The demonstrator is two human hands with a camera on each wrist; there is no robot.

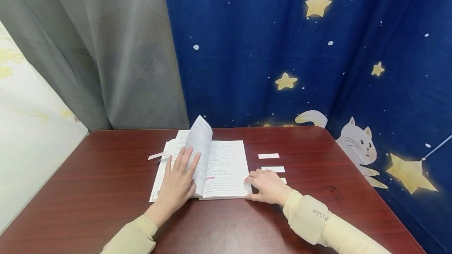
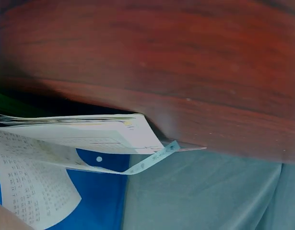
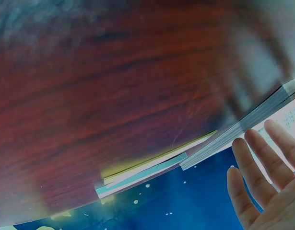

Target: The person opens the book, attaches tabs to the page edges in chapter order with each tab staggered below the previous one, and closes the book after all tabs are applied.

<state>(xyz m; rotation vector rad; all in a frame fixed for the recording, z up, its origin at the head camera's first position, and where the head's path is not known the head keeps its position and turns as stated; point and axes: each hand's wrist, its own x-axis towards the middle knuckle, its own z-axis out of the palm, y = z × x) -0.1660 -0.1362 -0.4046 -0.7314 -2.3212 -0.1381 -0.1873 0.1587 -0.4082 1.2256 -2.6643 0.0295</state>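
Observation:
An open book [image 1: 226, 166] with printed text lies on a dark red table [image 1: 99, 183]. My left hand [image 1: 181, 175] lies flat on the left-hand page, fingers straight, against a page [image 1: 201, 136] that curls upward. My right hand [image 1: 265, 185] rests at the book's lower right corner, its fingers [image 3: 262, 163] nearly straight and touching the page edge. A paper strip [image 1: 157, 155] sticks out of the book on the left; in the left wrist view this strip [image 2: 154, 158] shows light blue. Neither hand grips anything.
Two white paper strips [image 1: 268, 155] [image 1: 272, 169] lie on the table right of the book, and a third [image 1: 283, 180] is partly hidden behind my right hand. A grey curtain [image 1: 106, 50] and a blue starry cloth [image 1: 300, 50] hang behind the table.

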